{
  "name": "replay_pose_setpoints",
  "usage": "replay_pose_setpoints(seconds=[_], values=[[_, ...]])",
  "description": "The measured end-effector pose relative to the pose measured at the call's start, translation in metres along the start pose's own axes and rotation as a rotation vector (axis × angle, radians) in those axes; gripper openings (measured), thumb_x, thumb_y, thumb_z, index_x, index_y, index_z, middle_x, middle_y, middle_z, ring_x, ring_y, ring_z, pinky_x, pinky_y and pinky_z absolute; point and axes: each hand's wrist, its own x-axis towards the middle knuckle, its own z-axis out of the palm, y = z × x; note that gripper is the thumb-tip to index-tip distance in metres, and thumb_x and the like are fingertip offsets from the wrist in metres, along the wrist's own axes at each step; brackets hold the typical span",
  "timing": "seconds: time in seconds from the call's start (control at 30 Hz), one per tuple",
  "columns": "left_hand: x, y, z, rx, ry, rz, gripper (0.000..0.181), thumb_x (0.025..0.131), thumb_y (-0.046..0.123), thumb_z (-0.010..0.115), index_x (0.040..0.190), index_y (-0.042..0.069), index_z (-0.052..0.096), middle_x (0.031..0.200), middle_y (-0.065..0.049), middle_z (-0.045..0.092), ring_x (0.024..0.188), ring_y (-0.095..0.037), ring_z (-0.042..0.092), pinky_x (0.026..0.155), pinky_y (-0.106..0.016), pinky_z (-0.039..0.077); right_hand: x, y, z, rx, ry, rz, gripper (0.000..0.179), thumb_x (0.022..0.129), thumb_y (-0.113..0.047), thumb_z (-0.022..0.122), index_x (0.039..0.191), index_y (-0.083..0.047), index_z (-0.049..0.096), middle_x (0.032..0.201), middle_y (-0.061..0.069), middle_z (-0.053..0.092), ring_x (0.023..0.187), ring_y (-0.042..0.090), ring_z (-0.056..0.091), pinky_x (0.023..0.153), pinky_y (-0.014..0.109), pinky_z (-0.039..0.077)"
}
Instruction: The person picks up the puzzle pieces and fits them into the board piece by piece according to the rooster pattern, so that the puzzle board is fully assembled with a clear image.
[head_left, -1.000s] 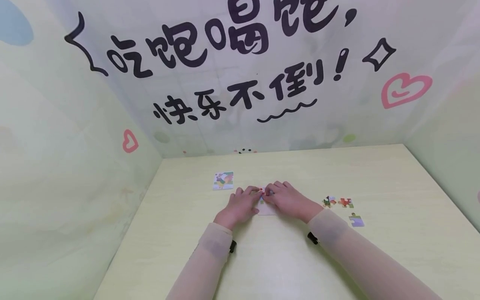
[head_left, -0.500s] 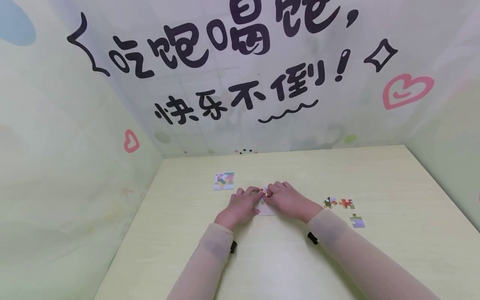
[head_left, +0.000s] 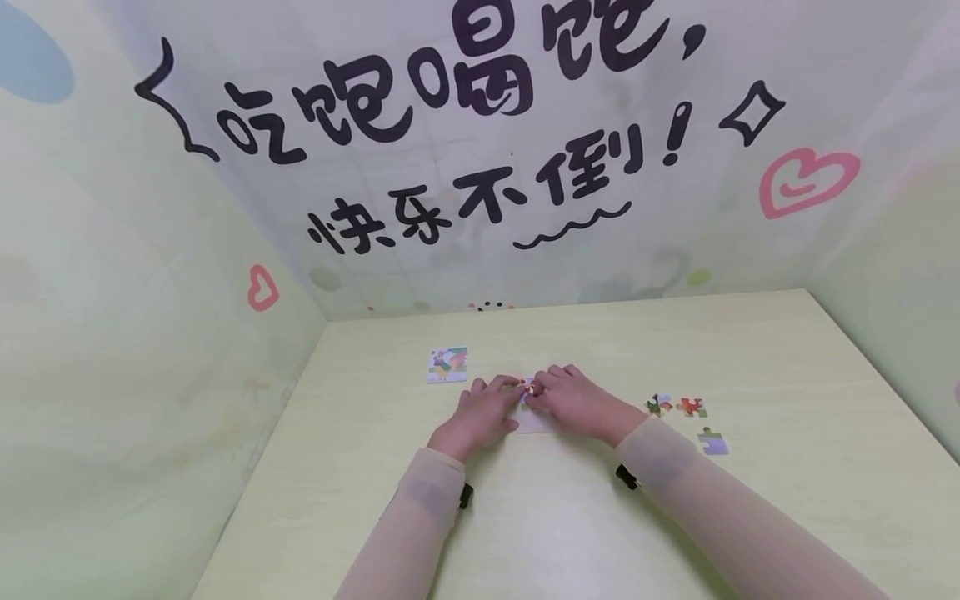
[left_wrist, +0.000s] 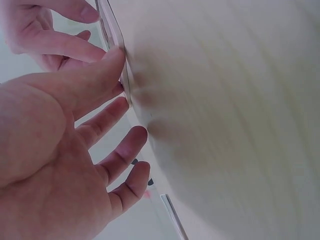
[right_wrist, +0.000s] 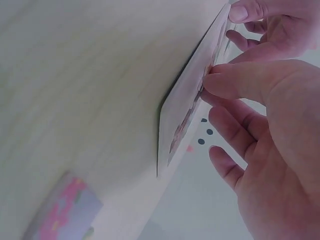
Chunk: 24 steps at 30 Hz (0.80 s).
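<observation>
In the head view a small, pale square puzzle board (head_left: 534,423) lies mid-table between both hands. My left hand (head_left: 480,414) holds its left side, the thumb at the edge and the index fingertip over the far part; the other fingers spread loosely in the left wrist view. My right hand (head_left: 576,402) pinches a small colourful jigsaw piece (head_left: 533,387) between thumb and index finger at the board's surface. The fingers hide most of that piece. In the right wrist view the board (right_wrist: 175,115) appears nearly edge-on, with a thin printed layer on it.
A square picture card (head_left: 447,365) of a colourful bird lies behind and left of the hands. To the right are a green jigsaw piece (head_left: 658,405), an orange one (head_left: 692,407) and a purple one (head_left: 712,441). A printed cloth wall (head_left: 420,275) stands behind the table.
Both hands stay at the board. The right fingertips shift very slightly around the small piece, and the head view tilts a little. The card and loose pieces lie where they were.
</observation>
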Motion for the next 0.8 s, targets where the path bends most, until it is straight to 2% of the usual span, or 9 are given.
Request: replay_pose_setpoints(seconds=[0.23, 0.5, 0.6, 0.8], values=[[-0.0005, -0.0004, 0.0014, 0.004, 0.001, 0.002, 0.064, 0.099, 0.03, 0.069, 0.158, 0.024, 0.045, 0.164, 0.004, 0.039, 0.128, -0.028, 0.045, 0.097, -0.045, 0.042, -0.003, -0.0033, 0.0011, 0.009, 0.001, 0.012, 0.031, 0.101, -0.014, 0.062, 0.131, -0.015, 0.072, 0.121, 0.005, 0.066, 0.111, 0.026, 0.059, 0.096, 0.051, 0.048], [-0.0023, 0.0008, -0.0019, 0.008, 0.001, 0.003, 0.065, 0.098, 0.031, 0.07, 0.157, 0.023, 0.045, 0.164, 0.004, 0.039, 0.128, -0.028, 0.045, 0.097, -0.045, 0.043, -0.0071, -0.0022, 0.0008, 0.08, -0.023, 0.039, 0.036, 0.102, -0.012, 0.059, 0.137, -0.016, 0.068, 0.127, 0.006, 0.064, 0.12, 0.03, 0.057, 0.101, 0.057, 0.044], [-0.002, 0.0, -0.0033, 0.012, 0.005, 0.003, 0.065, 0.098, 0.031, 0.07, 0.157, 0.024, 0.045, 0.163, 0.004, 0.04, 0.128, -0.029, 0.045, 0.097, -0.045, 0.043, -0.0059, -0.001, -0.0021, 0.089, -0.029, 0.032, 0.037, 0.101, -0.01, 0.063, 0.137, -0.016, 0.069, 0.132, 0.008, 0.064, 0.123, 0.032, 0.057, 0.102, 0.058, 0.045], [-0.0014, -0.0004, -0.0018, -0.002, 0.001, 0.004, 0.065, 0.098, 0.03, 0.07, 0.157, 0.024, 0.045, 0.163, 0.004, 0.041, 0.129, -0.029, 0.045, 0.097, -0.045, 0.042, -0.0062, 0.0015, -0.0066, 0.249, -0.01, 0.078, 0.036, 0.095, -0.003, 0.069, 0.129, -0.013, 0.074, 0.133, 0.011, 0.066, 0.126, 0.036, 0.056, 0.104, 0.062, 0.042]])
